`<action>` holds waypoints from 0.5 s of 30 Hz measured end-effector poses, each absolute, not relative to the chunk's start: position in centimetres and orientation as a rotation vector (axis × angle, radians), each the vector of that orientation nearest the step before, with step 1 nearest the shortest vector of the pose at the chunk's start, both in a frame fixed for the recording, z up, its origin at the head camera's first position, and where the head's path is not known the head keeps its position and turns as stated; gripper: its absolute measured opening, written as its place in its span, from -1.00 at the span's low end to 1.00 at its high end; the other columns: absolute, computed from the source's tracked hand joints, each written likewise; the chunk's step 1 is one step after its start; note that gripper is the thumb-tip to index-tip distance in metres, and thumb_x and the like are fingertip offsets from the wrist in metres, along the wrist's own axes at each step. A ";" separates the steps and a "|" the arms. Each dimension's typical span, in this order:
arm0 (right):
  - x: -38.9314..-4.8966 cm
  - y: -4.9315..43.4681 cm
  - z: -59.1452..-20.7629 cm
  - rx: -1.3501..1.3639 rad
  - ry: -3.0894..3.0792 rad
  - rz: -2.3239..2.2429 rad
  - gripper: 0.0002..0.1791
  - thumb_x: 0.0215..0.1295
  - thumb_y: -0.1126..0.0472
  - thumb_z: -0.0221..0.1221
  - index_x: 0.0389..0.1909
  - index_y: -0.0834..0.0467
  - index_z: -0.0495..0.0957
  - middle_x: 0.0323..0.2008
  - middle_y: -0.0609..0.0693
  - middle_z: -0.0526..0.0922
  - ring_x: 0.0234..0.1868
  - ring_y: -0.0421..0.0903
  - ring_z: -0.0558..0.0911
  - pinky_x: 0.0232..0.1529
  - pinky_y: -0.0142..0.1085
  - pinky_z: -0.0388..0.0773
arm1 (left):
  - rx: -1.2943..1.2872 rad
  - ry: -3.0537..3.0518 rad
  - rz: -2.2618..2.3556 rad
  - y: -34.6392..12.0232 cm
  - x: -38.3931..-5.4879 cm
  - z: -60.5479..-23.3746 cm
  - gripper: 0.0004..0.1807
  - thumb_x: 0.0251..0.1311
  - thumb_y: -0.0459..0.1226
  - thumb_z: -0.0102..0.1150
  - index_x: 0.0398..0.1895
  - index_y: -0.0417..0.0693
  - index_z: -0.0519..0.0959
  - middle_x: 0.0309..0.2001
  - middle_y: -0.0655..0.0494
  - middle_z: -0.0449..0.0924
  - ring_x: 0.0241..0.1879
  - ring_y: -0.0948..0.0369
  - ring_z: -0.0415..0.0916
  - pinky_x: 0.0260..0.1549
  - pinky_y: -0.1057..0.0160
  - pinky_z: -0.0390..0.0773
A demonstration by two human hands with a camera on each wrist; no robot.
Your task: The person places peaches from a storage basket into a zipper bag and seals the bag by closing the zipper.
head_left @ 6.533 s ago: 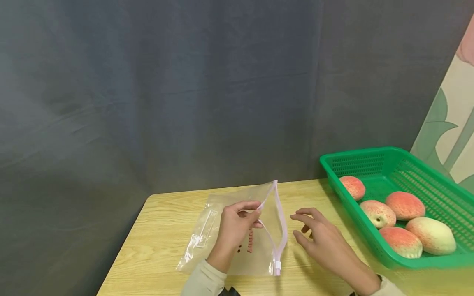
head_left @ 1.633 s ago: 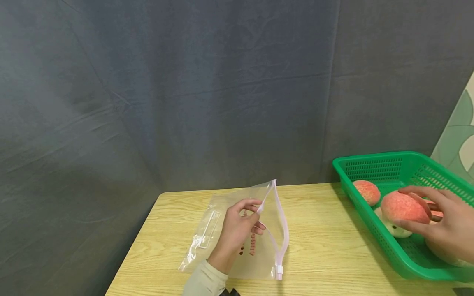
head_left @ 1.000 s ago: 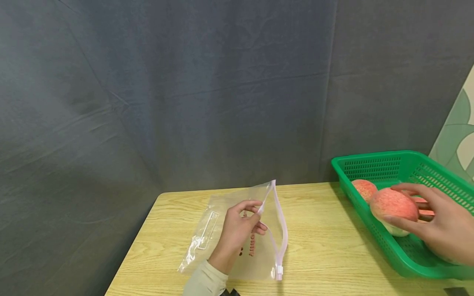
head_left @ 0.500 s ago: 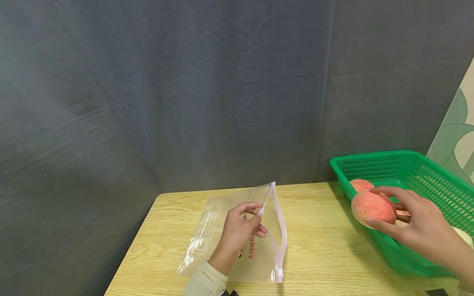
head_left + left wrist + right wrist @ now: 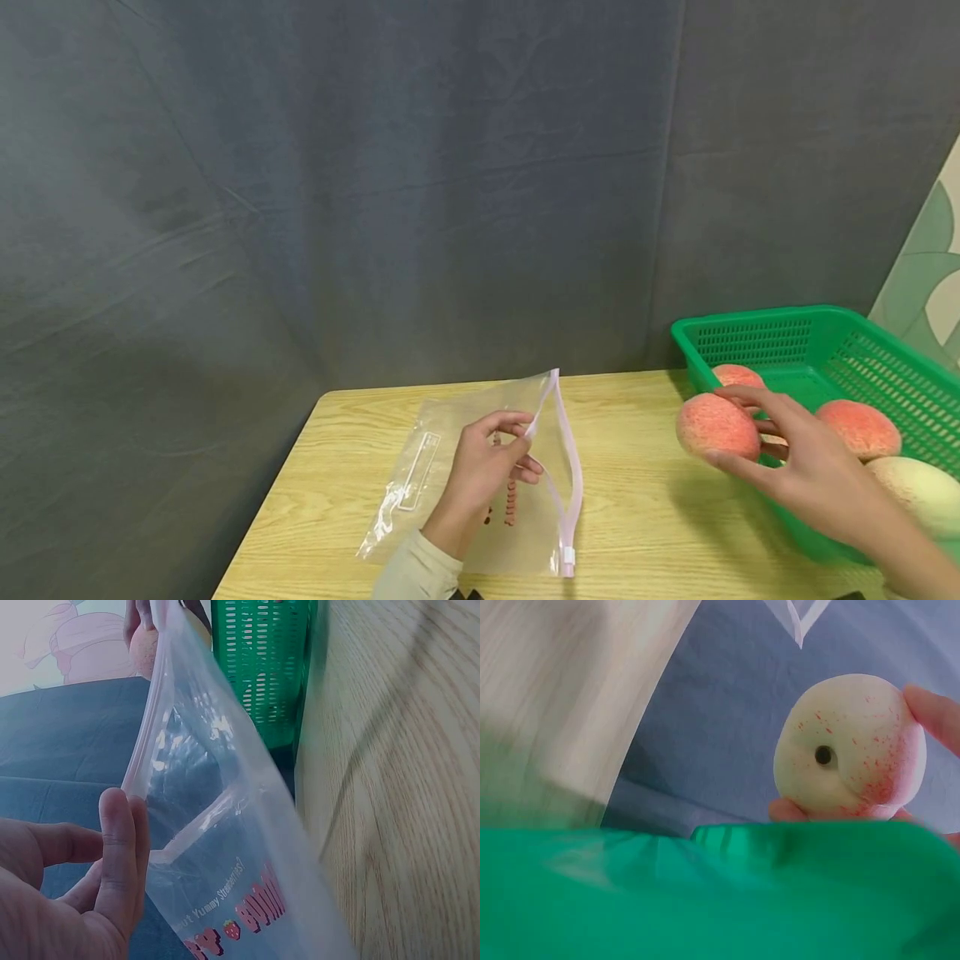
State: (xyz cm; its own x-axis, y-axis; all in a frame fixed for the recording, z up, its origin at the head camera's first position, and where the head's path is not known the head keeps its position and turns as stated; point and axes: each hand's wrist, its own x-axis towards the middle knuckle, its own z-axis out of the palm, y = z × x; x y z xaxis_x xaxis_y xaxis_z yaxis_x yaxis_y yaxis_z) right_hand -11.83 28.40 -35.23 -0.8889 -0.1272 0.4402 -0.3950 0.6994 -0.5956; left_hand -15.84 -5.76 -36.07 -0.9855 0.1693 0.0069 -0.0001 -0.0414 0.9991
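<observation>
A clear slider bag (image 5: 450, 467) with a pink-edged mouth lies on the table, its mouth spread toward the right. My left hand (image 5: 483, 467) pinches the near edge of that mouth between thumb and fingers. Red lettering (image 5: 259, 907) shows on the bag in the left wrist view. My right hand (image 5: 802, 467) grips a peach (image 5: 717, 427) by its side, in the air just left of the green basket. In the right wrist view the peach (image 5: 847, 750) turns its pale end with a dark hole to the camera; the basket wall hides part of the hand.
The green basket (image 5: 693, 354) stands at the right of the wooden table (image 5: 637, 492). Several more peaches lie in it, among them a red one (image 5: 858, 429) and a pale one (image 5: 918, 493). A dark grey curtain (image 5: 480, 192) hangs behind the table.
My right hand, at first bare beside the bag, took a peach in the basket, then lifted it leftward over the rim. My left hand keeps its pinch on the bag's mouth.
</observation>
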 end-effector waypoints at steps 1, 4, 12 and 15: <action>-11.8 28.1 -35.1 0.409 -2.544 1.005 -0.23 0.09 0.10 0.47 0.34 -0.15 0.37 0.14 -0.31 0.39 -0.03 -0.69 0.42 -0.16 -0.79 0.43 | 0.185 2.090 2.178 -5.8 -15.8 -36.1 -0.68 0.27 -0.50 0.12 0.08 -0.26 0.58 -0.13 -0.04 0.51 -0.58 0.28 0.65 -0.46 0.28 0.74; -11.6 27.3 -34.9 0.399 -2.559 0.970 -0.24 0.09 0.03 0.46 0.32 -0.25 0.37 0.18 -0.23 0.40 -0.04 -0.68 0.41 -0.18 -0.78 0.44 | 0.179 2.088 2.179 -5.8 -15.9 -36.1 -0.67 0.27 -0.50 0.12 0.09 -0.27 0.58 -0.13 -0.03 0.50 -0.58 0.28 0.64 -0.46 0.29 0.74; -11.9 25.9 -34.4 0.465 -2.561 1.000 -0.30 0.13 0.03 0.44 0.30 -0.17 0.39 0.19 -0.16 0.45 -0.01 -0.66 0.46 -0.14 -0.75 0.48 | 0.166 2.085 2.179 -5.8 -15.8 -36.0 -0.68 0.26 -0.50 0.12 0.08 -0.27 0.60 -0.11 -0.04 0.49 -0.60 0.27 0.63 -0.47 0.29 0.73; -12.1 25.7 -34.4 0.460 -2.578 1.009 -0.29 0.14 0.02 0.43 0.32 -0.14 0.38 0.21 -0.13 0.46 -0.03 -0.63 0.49 -0.16 -0.70 0.52 | 0.172 2.079 2.182 -5.9 -15.8 -36.0 -0.68 0.26 -0.51 0.11 0.08 -0.28 0.59 -0.10 -0.04 0.48 -0.59 0.27 0.63 -0.47 0.30 0.73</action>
